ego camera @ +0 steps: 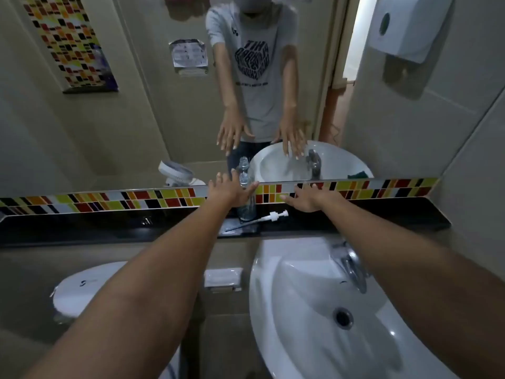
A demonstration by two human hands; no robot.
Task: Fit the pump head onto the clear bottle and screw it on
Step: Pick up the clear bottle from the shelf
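A clear bottle stands upright and uncapped on the black ledge below the mirror. The white pump head lies on its side on the ledge just right of the bottle, its thin dip tube pointing left toward me. My left hand is stretched out with fingers spread, right beside the bottle's upper part and partly covering it; whether it touches is unclear. My right hand hovers open just above and to the right of the pump head, holding nothing.
A white sink with a chrome tap sits below the ledge at right. A white soap dish and a white round lid lie at left. A mirror and a tile strip back the ledge. A paper dispenser hangs at upper right.
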